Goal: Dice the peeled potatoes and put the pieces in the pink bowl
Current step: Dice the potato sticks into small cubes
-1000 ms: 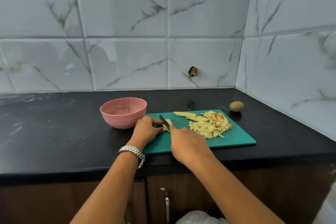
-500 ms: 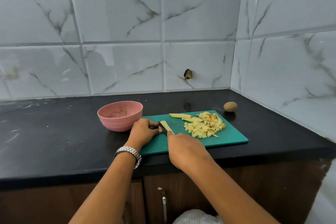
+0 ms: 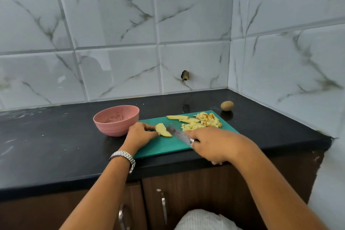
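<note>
Head view: left hand (image 3: 139,134) holds potato slice (image 3: 162,130), long axis diagonal, far-left to near-right; right hand (image 3: 214,144) grips knife (image 3: 176,134), tip pointing far-left.

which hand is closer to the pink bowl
Left. The left hand sits just beside the pink bowl, holding a potato slice on the board; the right hand is farther right, gripping the knife.
</note>
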